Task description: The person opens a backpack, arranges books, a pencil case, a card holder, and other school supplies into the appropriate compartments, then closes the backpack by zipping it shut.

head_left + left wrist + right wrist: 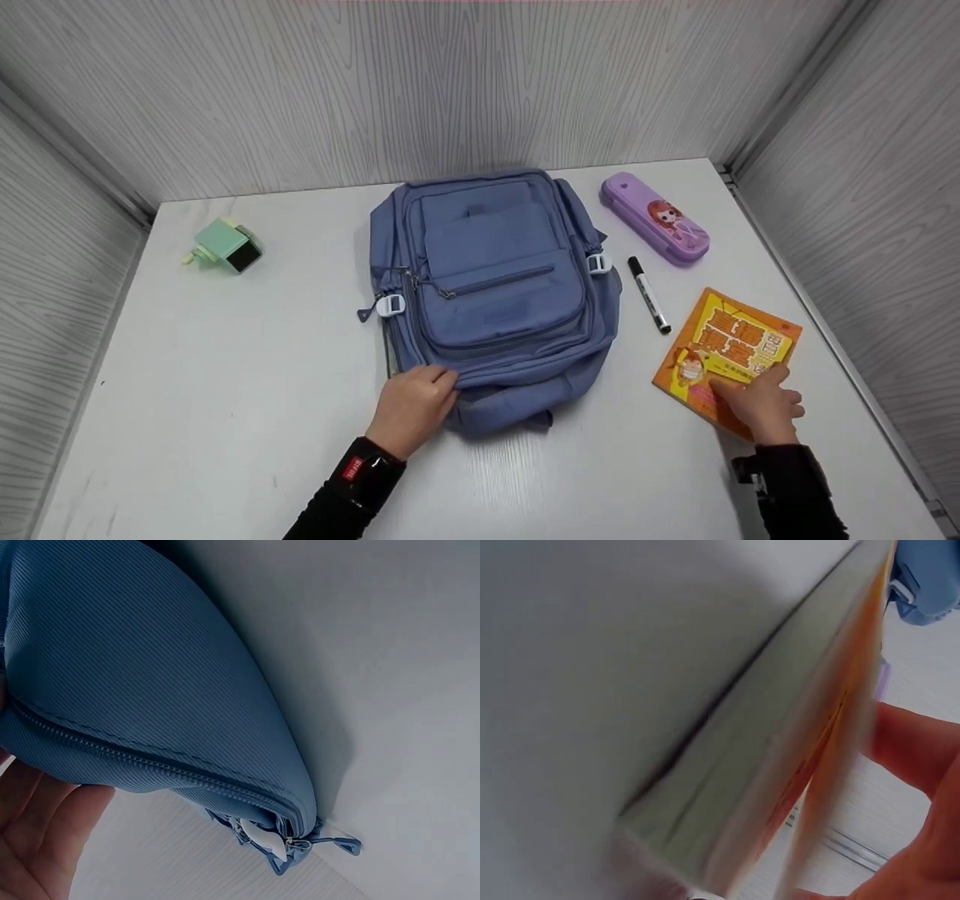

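A blue backpack (495,240) lies on the white table, front side up. My left hand (416,405) grips the fabric at its lower left corner. In the left wrist view, curled fingers (67,821) hold the bag beside a long zipper (150,765). My right hand (765,405) is on an orange and yellow book (720,330) at the right, its thumb across the cover. The right wrist view shows the book's page edges (765,720), blurred, with the thumb (911,742) against the cover; its other fingers are mostly hidden there.
A purple pencil case (652,214) with a cartoon girl lies right of the backpack. A black and white marker (649,294) lies between backpack and book. Far left sits a small green object with a black face (225,244). Grey wood-grain panels (450,90) enclose the table.
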### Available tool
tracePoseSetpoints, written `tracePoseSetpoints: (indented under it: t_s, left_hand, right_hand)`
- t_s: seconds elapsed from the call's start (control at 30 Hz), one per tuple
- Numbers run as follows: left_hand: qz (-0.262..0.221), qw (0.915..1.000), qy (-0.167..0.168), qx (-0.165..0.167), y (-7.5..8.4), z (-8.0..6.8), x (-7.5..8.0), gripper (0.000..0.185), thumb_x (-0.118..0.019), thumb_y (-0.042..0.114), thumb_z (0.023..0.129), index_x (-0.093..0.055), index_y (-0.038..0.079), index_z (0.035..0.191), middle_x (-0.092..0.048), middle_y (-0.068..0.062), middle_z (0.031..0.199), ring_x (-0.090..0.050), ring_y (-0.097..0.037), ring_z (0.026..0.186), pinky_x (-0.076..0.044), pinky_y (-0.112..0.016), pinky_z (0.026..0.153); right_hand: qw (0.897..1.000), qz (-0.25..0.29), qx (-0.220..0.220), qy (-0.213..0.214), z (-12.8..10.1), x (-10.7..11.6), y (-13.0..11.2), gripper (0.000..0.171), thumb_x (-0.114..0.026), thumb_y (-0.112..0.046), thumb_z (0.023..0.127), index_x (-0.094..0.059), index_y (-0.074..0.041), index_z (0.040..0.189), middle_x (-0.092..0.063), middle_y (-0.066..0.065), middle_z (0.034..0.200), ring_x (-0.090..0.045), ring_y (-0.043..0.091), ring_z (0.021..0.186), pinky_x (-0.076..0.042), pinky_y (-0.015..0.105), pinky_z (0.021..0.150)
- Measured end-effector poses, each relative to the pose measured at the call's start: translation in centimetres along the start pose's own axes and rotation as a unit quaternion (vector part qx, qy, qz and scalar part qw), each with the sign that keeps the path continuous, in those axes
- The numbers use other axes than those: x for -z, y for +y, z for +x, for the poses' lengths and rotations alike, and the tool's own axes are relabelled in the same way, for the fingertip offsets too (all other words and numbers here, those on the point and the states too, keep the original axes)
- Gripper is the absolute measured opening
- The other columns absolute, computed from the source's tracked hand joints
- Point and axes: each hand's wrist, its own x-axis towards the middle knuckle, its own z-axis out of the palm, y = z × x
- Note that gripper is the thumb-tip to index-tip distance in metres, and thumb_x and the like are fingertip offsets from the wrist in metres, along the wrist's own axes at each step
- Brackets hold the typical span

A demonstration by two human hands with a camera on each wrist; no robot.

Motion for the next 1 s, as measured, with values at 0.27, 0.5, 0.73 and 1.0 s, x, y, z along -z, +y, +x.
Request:
tracePoseSetpoints:
  t_s: [0.27,0.5,0.73,1.0]
  left_hand:
    - [0.004,1.0000,-0.006,0.004,0.2,-0.1,0.1,0.018,-0.083,0.016,0.075,-0.075,0.008,0.090,-0.073,-0.003,0.083,-0.070,-0.018,0.072,-0.056,-0.032,0.057]
    - [0.011,0.9999,-0.003,0.005,0.1,-0.1,0.0,0.019,-0.084,0.017,0.075,-0.075,0.009,0.090,-0.073,-0.001,0.083,-0.070,-0.018,0.072,-0.056,-0.031,0.058]
    - [-0.002,1.0000,-0.004,0.009,0.2,-0.1,0.1,0.020,-0.083,0.017,0.075,-0.075,0.009,0.092,-0.074,-0.002,0.084,-0.070,-0.018,0.074,-0.056,-0.031,0.060]
    - [-0.008,0.9997,-0.015,0.020,0.2,-0.3,0.2,0.020,-0.082,0.017,0.077,-0.076,0.008,0.093,-0.074,-0.003,0.086,-0.071,-0.019,0.076,-0.057,-0.032,0.062]
  right_hand:
    - [0.999,0.040,-0.015,0.007,0.9,-0.1,-0.6,0.112,-0.071,-0.031,0.086,0.014,0.003,0.150,-0.022,0.049,0.133,-0.025,0.057,0.122,-0.031,0.066,0.097]
    - [0.997,0.064,-0.032,-0.008,2.1,0.8,-0.5,0.118,-0.078,-0.034,0.080,0.009,0.004,0.149,-0.027,0.045,0.134,-0.029,0.054,0.121,-0.031,0.061,0.098]
    - [0.995,0.081,-0.049,-0.041,2.4,1.4,0.2,0.112,-0.082,-0.039,0.078,-0.009,0.015,0.143,-0.033,0.036,0.123,-0.032,0.046,0.115,-0.036,0.051,0.093]
    - [0.995,0.084,-0.034,-0.031,2.5,1.2,0.3,0.096,-0.083,-0.039,0.077,-0.028,0.016,0.135,-0.036,0.034,0.122,-0.033,0.042,0.111,-0.033,0.042,0.084]
